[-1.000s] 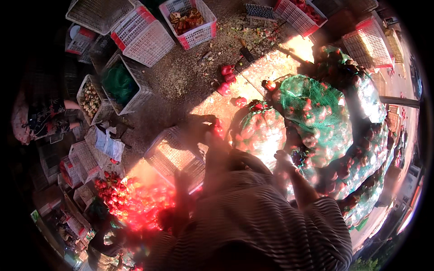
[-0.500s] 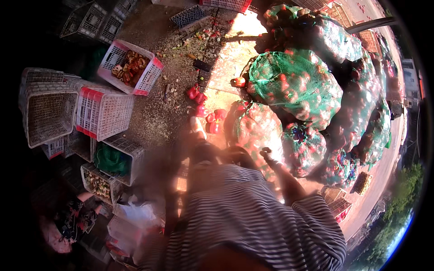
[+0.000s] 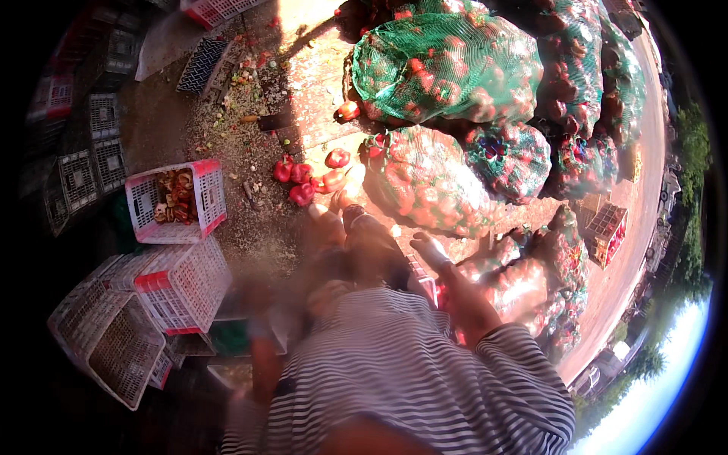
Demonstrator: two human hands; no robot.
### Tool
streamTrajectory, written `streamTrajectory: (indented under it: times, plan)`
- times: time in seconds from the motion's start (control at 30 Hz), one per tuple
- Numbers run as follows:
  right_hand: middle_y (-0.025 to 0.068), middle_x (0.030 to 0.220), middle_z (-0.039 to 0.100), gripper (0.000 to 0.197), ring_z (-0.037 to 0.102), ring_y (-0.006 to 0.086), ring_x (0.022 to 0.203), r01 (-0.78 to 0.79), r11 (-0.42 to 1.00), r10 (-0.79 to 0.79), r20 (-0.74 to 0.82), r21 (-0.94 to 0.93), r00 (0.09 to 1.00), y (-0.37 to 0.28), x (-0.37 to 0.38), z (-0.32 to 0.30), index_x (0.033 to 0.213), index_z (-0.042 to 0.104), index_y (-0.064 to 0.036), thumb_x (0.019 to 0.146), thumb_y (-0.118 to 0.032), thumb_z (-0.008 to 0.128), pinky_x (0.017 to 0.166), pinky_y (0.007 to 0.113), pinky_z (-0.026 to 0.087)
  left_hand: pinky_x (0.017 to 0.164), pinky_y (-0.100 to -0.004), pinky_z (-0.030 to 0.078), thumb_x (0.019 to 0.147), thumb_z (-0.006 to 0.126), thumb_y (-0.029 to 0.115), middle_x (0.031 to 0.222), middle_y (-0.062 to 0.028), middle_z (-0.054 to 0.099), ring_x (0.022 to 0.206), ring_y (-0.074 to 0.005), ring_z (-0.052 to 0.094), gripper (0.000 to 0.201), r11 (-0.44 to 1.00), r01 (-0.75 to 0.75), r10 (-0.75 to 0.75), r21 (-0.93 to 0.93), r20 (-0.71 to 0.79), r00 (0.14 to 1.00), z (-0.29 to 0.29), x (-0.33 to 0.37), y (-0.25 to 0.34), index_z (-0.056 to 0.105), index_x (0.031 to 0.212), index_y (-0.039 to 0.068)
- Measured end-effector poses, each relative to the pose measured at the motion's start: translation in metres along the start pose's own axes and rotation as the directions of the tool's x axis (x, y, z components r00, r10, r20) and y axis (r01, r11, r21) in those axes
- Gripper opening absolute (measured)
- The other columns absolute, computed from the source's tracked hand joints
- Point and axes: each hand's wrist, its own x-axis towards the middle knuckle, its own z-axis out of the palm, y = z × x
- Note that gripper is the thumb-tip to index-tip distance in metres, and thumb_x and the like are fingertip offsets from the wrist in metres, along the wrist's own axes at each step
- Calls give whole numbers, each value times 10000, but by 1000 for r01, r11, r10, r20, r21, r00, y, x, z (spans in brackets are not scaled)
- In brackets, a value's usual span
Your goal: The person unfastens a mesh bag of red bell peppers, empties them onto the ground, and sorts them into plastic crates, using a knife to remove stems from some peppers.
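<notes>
My right hand (image 3: 431, 249) hangs at my right side, its fingers loosely stretched, with nothing visible in it. It is nearest to the mesh sack (image 3: 432, 178) of red produce in front of it. My left hand (image 3: 262, 303) is a blurred smear low on the left, close to the stacked crates; its fingers cannot be made out. Ahead of my feet several red bell peppers (image 3: 301, 173) lie on the ground. Beyond them is a dark-bladed knife (image 3: 274, 121) with a wooden handle.
Full green mesh sacks (image 3: 455, 68) are heaped ahead and to the right. On the left stand a white-and-red crate (image 3: 208, 201) of reddish scraps and tipped plastic crates (image 3: 125, 349). Plant scraps (image 3: 227, 136) litter the ground. A small crate (image 3: 607, 231) sits far right.
My view has swung right, so the sacks, peppers and crates have shifted in the picture. More sacks now show at my right. The other person at lower left is out of view.
</notes>
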Motion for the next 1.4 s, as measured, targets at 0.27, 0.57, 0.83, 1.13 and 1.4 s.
streamTrajectory:
  times: [0.27, 0.57, 0.83, 1.13, 1.4]
  plan:
    - [170, 1144, 674, 521, 627, 273, 1085, -17, 992, 24, -56, 125, 998, 3, 16, -13, 1260, 591, -38, 855, -362, 636, 929, 355, 465, 694, -299, 508, 962, 570, 286, 1095, -59, 586, 795, -142, 607, 552, 879, -194, 81, 435, 264, 961, 116, 15, 112, 395, 1457, 117]
    - [126, 1037, 695, 392, 631, 184, 951, 123, 886, -30, -210, 446, 977, -28, 54, -68, 1145, 621, 25, 872, -249, 686, 830, 312, 488, 622, -255, 484, 953, 578, 213, 1012, -33, 591, 766, -116, 596, 495, 705, -505, 315, 498, 419, 852, 185, 65, 184, 447, 1414, 87]
    - [100, 948, 687, 312, 619, 184, 891, 92, 829, -25, -127, 551, 992, -67, 126, -50, 1052, 655, -5, 859, -250, 661, 810, 305, 481, 624, -240, 486, 958, 578, 191, 1064, -52, 603, 773, -116, 596, 437, 209, -678, 402, 705, 570, 716, 248, 63, 296, 500, 1371, 72]
    - [112, 938, 677, 308, 614, 194, 885, 39, 881, 81, -231, 471, 970, -257, 141, -134, 1030, 649, -14, 887, -287, 646, 815, 326, 480, 1037, -387, 424, 955, 493, 134, 1392, -146, 510, 1187, -264, 555, 459, -751, -426, 63, 505, 697, 714, 233, 316, 354, 454, 1401, 32]
    - [94, 886, 651, 357, 598, 156, 773, 56, 750, 164, -268, 659, 949, -401, 163, -219, 1124, 616, -29, 895, -302, 629, 652, 328, 496, 591, -280, 497, 934, 599, 295, 967, -34, 635, 734, -145, 627, 563, 683, -366, 98, 632, 418, 903, 417, 275, 656, 468, 1429, 61]
